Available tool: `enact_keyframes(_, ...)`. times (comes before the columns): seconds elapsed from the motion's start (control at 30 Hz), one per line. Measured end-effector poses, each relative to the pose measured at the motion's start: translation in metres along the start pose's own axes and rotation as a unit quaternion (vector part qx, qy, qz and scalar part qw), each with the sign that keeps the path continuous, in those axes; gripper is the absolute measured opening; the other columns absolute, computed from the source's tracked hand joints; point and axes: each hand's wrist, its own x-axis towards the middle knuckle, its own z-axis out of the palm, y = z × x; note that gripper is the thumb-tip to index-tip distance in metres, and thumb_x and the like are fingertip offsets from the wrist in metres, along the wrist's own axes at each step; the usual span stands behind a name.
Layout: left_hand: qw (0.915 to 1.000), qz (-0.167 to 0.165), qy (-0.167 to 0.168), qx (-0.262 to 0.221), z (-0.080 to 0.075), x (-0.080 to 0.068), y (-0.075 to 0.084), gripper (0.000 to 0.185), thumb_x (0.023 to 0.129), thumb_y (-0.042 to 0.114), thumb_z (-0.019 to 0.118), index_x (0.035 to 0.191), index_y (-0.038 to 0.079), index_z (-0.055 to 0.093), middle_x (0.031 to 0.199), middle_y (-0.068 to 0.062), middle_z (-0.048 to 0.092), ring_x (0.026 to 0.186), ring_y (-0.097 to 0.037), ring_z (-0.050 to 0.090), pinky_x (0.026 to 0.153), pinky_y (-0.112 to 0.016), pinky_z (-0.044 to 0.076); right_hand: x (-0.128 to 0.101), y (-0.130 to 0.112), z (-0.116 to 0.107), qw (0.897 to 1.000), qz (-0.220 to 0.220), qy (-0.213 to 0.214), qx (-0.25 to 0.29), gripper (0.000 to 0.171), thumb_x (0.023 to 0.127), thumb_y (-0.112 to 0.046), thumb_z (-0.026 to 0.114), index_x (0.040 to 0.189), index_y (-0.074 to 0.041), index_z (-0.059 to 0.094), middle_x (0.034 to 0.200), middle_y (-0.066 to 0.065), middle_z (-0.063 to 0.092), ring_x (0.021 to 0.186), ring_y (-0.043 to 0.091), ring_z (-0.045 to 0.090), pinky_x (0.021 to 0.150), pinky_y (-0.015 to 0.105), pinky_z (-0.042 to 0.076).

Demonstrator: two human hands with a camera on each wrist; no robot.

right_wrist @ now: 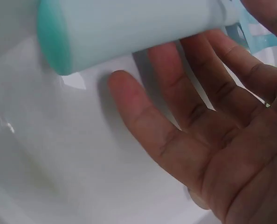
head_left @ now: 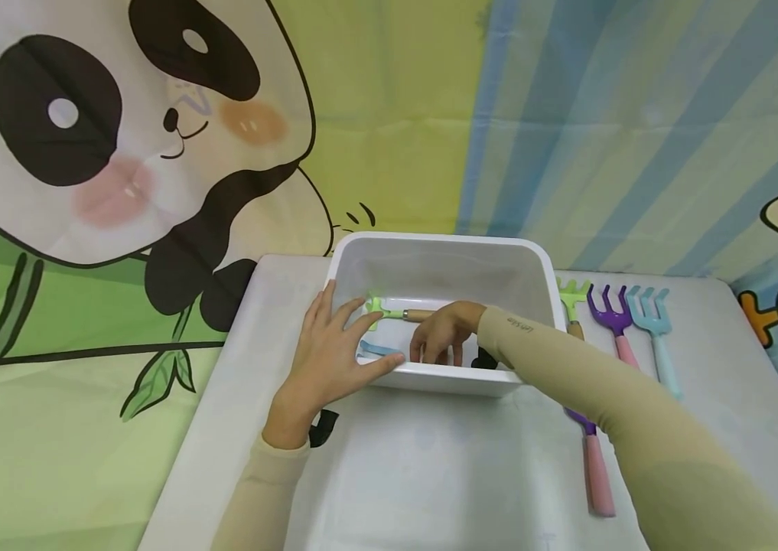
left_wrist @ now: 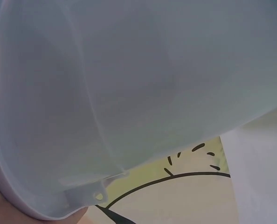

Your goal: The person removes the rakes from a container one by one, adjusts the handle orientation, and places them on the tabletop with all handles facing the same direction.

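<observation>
Reaching my right hand (head_left: pixel 445 337) into white plastic bin (head_left: pixel 430 249): grip spread, teal-handled tool (right_wrist: pixel 129 30) at fingertips, axis crosswise; left hand (head_left: pixel 327 352) flat on near rim.

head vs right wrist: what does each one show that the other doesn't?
Head only: the left hand resting on the white tub's rim, a green rake inside the tub, and the purple rake and teal rake lying on the table to its right.
Right wrist only: a teal handle lying across the fingers, palm up and open.
Both: the right hand inside the white tub.
</observation>
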Motion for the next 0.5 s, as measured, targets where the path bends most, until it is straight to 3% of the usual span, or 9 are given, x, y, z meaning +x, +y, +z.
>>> enact_keyframes(0.33, 0.9999, -0.008, -0.013, 0.002, -0.002, -0.003, 0.001, 0.085, 0.084, 0.086, 0.040, 0.129, 0.020, 0.068, 0.137, -0.013, 0.057, 0.147, -0.047, 0.014, 0.119, -0.054, 0.007, 0.000, -0.002, 0.002, 0.999, 0.020, -0.027, 0.018, 0.032, 0.089, -0.004, 0.070, 0.119, -0.012, 0.064, 0.104, 0.013, 0.070, 0.091, 0.025, 0.068, 0.074, 0.043, 0.058)
enact_keyframes(0.5, 0.9999, -0.004, -0.010, 0.003, -0.002, -0.002, 0.001, 0.086, 0.083, 0.086, 0.039, 0.129, 0.020, 0.069, 0.137, -0.013, 0.058, 0.147, -0.047, 0.015, 0.119, -0.055, 0.007, -0.009, -0.001, -0.004, 0.999, 0.023, -0.009, 0.020, 0.035, 0.089, 0.001, 0.068, 0.121, -0.012, 0.061, 0.107, 0.013, 0.065, 0.091, 0.026, 0.065, 0.076, 0.045, 0.058)
